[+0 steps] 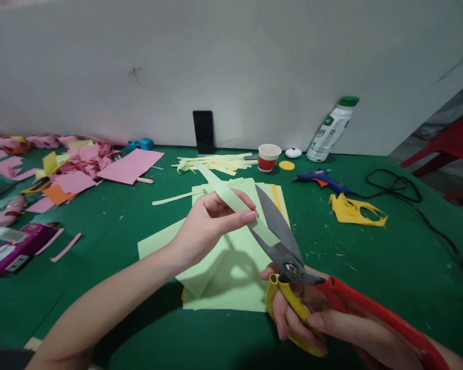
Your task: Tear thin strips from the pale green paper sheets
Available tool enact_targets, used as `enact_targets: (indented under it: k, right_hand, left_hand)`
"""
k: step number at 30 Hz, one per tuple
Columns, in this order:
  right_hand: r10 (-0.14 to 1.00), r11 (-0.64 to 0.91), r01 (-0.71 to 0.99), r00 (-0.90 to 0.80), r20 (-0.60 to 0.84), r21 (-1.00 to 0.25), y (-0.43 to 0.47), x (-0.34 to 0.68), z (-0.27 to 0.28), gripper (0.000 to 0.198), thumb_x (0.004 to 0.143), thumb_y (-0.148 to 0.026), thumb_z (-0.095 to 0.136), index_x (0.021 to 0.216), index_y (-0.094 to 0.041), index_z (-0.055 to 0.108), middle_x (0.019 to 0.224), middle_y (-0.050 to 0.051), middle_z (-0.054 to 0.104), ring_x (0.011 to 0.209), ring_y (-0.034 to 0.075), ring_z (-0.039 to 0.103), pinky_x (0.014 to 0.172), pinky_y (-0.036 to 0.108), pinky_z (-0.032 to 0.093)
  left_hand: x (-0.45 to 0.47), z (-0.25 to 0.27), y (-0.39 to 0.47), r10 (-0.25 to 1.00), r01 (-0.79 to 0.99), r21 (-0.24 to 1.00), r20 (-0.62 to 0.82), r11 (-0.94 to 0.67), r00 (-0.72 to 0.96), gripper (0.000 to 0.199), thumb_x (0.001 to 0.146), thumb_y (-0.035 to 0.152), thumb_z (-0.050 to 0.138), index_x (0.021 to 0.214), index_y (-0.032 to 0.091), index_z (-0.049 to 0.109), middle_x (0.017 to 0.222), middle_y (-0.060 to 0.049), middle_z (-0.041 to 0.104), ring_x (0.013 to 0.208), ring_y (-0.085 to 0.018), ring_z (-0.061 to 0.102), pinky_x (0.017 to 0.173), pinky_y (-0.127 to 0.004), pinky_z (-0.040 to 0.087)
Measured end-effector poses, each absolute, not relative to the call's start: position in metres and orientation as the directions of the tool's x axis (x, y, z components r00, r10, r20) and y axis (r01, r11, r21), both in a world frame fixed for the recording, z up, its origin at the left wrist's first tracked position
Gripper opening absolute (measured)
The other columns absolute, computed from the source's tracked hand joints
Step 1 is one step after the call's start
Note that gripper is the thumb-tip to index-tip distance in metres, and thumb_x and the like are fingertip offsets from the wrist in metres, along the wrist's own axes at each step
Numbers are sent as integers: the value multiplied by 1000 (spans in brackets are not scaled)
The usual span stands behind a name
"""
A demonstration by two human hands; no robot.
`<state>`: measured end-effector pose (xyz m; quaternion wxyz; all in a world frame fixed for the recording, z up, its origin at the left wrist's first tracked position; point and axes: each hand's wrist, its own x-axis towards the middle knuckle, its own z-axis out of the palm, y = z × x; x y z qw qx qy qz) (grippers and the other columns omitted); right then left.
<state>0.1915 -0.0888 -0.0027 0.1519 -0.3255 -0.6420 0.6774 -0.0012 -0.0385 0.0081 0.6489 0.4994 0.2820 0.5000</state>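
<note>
Between the thumb and fingers of my left hand [212, 221] is a pale green paper strip [268, 231], slanting from upper left to lower right. My right hand [297, 313] grips large scissors [291, 267] with grey blades and red and yellow handles. The blades are apart, and the strip's lower end lies between them near the pivot. Both hands are above a loose stack of pale green paper sheets [231, 288], with some yellow sheets showing at its edges. Another narrow green strip [173, 198] extends left from the stack.
Cut strips [224, 163], a paper cup [269, 159], a leaning phone [203, 132] and a tilted bottle [332, 131] line the wall. A blue glue gun [324, 180], its cord and yellow scrap [357, 210] lie right. Pink paper [133, 165] and a purple tool [21, 249] are left.
</note>
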Motion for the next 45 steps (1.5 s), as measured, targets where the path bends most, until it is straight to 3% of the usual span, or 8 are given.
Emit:
enact_targets:
  k: [7,13,19,27,33,36,39,45]
  right_hand:
    - [569,-337,248,-715,-406,-908,-89,188,0,27,57,-45,48,70,-21,50,89,12,55,76,22,47,73,41,40]
    - [612,-361,303,-637,-469,-882,-90,184,0,29,60,-49,46,65,-20,49,77,8,50,70,19,43,59,33,38]
    - [639,-330,171,-683,-353,-928,-94,188,0,27,70,-47,45,65,-20,43,62,1,38,52,11,31,43,24,30]
    - [665,-429,151,-614,-425,-891,-101,194,-14,42,73,-46,47,104,-20,38,64,-3,37,48,8,29,42,22,26]
    - [730,-339,238,-544,-414,-910,-99,193,-8,30,71,-42,49,92,-22,47,53,-5,34,45,9,28,43,24,27]
    - [801,-225,258,-501,-329,-940,-100,194,-9,19,72,-35,49,87,-22,52,61,-1,44,51,11,38,49,25,36]
    - [746,-182,308,-575,-335,-934,-102,196,-14,16,75,-29,46,87,-22,54,70,2,53,57,12,45,53,24,40]
    - [830,115,486,-526,-185,-866,-91,200,-15,17,82,-31,39,87,-20,51,67,2,57,56,13,49,52,24,40]
  left_hand:
    - [-4,7,-38,886,-291,956,117,20,448,8,66,15,72,72,20,68,69,4,67,65,-6,61,61,-15,48]
    - [-4,7,-36,884,-264,964,91,37,459,10,63,13,73,70,21,70,69,3,68,63,-6,61,60,-14,48]
    - [-6,8,-31,900,-168,985,31,48,435,8,59,18,75,65,18,70,67,-1,68,63,-11,62,59,-20,49]
    - [-6,8,-29,897,-99,995,29,16,442,8,60,20,75,63,16,68,69,-2,67,63,-12,60,59,-21,46]
    - [-7,9,-29,900,-56,998,7,19,436,7,60,15,74,65,15,68,67,0,65,61,-10,58,56,-18,44]
    - [-7,7,-30,897,-109,994,30,20,442,8,62,16,74,68,17,69,70,0,67,64,-10,60,61,-19,47]
    - [-9,8,-28,909,-186,982,111,-38,402,7,63,19,73,69,18,69,68,-1,68,65,-12,61,65,-23,49]
    - [-24,21,-15,946,-377,878,323,-294,14,8,67,20,70,66,19,62,65,5,59,64,-6,56,64,-16,45]
